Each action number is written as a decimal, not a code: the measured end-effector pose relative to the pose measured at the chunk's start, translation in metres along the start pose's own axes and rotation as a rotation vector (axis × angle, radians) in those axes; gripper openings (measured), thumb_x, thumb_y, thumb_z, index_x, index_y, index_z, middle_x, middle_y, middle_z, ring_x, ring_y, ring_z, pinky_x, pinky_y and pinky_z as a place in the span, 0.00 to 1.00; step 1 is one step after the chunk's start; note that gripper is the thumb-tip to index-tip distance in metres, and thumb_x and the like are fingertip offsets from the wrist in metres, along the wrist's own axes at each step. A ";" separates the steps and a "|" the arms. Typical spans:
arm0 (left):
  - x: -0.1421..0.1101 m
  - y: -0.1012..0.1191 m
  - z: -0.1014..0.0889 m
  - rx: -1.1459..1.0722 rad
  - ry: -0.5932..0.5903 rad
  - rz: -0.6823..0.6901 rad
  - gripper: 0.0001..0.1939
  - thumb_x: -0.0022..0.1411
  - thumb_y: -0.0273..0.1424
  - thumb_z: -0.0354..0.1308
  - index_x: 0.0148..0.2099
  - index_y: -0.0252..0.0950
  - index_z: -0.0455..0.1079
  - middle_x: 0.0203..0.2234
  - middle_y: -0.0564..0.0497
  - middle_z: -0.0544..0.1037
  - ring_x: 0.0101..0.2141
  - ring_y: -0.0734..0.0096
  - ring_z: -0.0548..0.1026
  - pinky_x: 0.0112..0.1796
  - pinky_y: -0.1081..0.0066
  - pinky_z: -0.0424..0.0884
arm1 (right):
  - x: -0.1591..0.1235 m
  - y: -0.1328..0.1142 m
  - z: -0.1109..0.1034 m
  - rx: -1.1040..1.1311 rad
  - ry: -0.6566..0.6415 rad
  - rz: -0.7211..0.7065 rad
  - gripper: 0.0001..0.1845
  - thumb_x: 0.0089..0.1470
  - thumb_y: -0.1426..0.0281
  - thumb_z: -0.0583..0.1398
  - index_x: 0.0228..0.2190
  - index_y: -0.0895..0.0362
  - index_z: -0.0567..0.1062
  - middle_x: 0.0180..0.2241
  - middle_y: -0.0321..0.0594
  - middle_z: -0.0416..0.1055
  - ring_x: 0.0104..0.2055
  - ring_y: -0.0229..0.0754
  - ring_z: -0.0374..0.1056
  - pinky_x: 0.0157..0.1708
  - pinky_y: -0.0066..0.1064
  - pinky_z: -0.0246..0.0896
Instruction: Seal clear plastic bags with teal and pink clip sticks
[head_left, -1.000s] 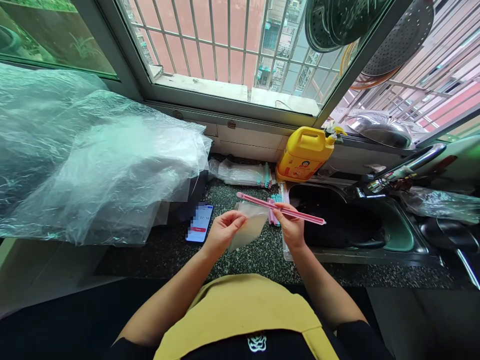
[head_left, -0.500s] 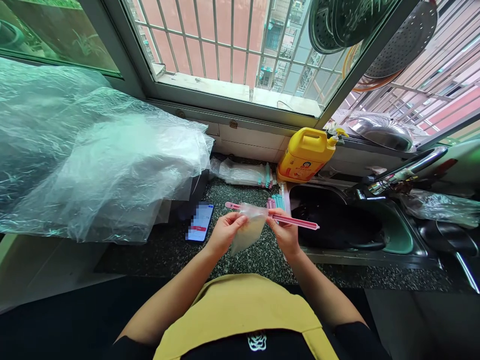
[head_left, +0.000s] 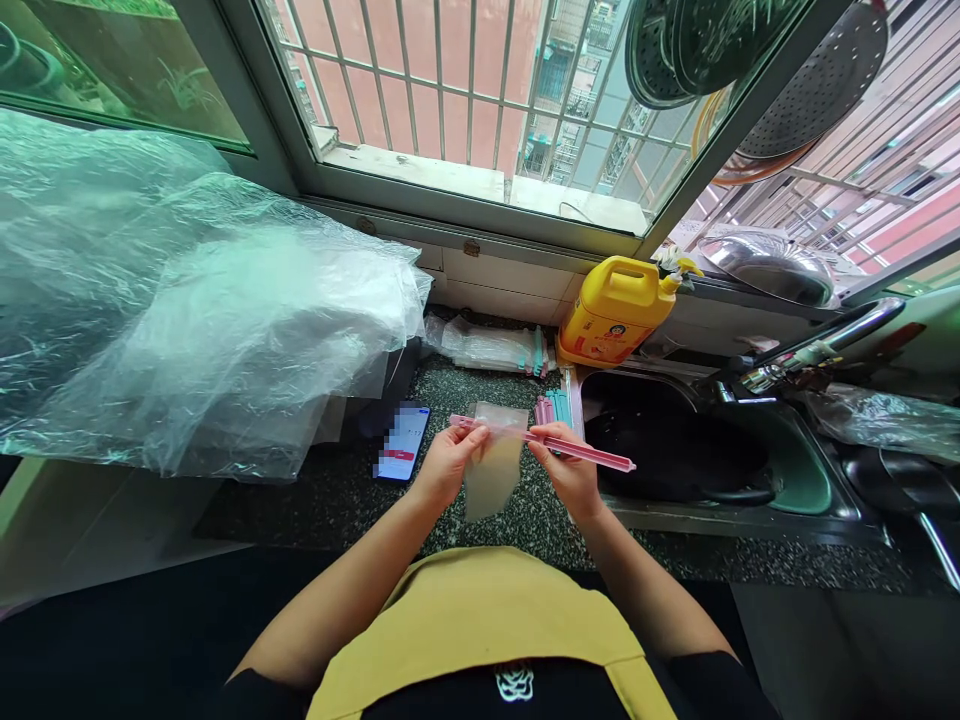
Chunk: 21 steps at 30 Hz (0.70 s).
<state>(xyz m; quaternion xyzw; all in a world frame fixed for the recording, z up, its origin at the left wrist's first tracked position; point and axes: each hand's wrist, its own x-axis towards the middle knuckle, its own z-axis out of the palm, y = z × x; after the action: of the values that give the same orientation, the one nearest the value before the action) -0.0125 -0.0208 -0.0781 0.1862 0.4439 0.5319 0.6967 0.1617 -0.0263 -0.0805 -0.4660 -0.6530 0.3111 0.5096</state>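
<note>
A small translucent plastic bag point(head_left: 493, 485) hangs between my hands above the speckled counter. Across its upper part runs a long pink bag sealing clip point(head_left: 604, 458), its right part sticking out past the bag. My left hand point(head_left: 444, 468) is closed, thumb and fingers pinching the bag and clip near the clip's left end. Around the clip's middle, at the bag's right edge, my right hand point(head_left: 570, 478) is closed with the thumb on top. Just beyond it lies a small pile of pink and teal clips point(head_left: 556, 406).
Flat plastic packs with clips point(head_left: 491, 347) lie by the wall, beside a yellow jug point(head_left: 619, 315). A phone point(head_left: 405, 445) rests left of my hands. A large plastic sheet point(head_left: 225, 330) covers the left side. At right is a sink point(head_left: 810, 485) holding a black pan.
The bag has flattened out and now shows above and below the clip. The clip tilts slightly more down to the right. Both hands keep their grip.
</note>
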 end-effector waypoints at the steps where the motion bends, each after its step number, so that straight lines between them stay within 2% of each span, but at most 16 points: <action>1: 0.000 0.000 0.000 -0.005 0.005 0.005 0.19 0.30 0.38 0.73 0.25 0.30 0.76 0.21 0.49 0.78 0.23 0.74 0.72 0.29 0.74 0.67 | 0.000 0.000 0.000 -0.006 -0.010 -0.004 0.05 0.51 0.69 0.62 0.33 0.52 0.77 0.31 0.38 0.74 0.34 0.40 0.70 0.37 0.34 0.66; 7: 0.001 0.000 -0.001 -0.049 0.023 0.012 0.18 0.30 0.36 0.73 0.23 0.31 0.75 0.19 0.52 0.77 0.22 0.76 0.72 0.29 0.75 0.67 | 0.001 -0.003 -0.008 -0.053 -0.022 -0.008 0.09 0.50 0.67 0.63 0.37 0.53 0.76 0.34 0.40 0.76 0.36 0.41 0.71 0.38 0.35 0.68; 13: 0.001 0.000 -0.003 -0.050 0.039 0.024 0.18 0.29 0.36 0.73 0.24 0.30 0.75 0.19 0.53 0.77 0.23 0.78 0.71 0.29 0.76 0.65 | 0.003 -0.013 -0.020 -0.193 0.027 -0.208 0.09 0.51 0.71 0.62 0.37 0.53 0.75 0.34 0.41 0.76 0.38 0.43 0.72 0.41 0.39 0.68; 21: -0.002 -0.004 -0.001 -0.007 -0.005 0.023 0.18 0.32 0.37 0.72 0.25 0.31 0.75 0.21 0.51 0.78 0.22 0.75 0.72 0.30 0.73 0.68 | -0.001 -0.019 -0.014 -0.145 0.056 -0.328 0.12 0.51 0.75 0.61 0.39 0.51 0.73 0.31 0.38 0.74 0.32 0.39 0.70 0.30 0.32 0.68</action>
<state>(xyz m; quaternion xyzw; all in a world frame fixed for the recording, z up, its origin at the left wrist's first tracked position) -0.0106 -0.0241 -0.0807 0.1903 0.4381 0.5408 0.6924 0.1699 -0.0357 -0.0599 -0.3971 -0.7266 0.1629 0.5365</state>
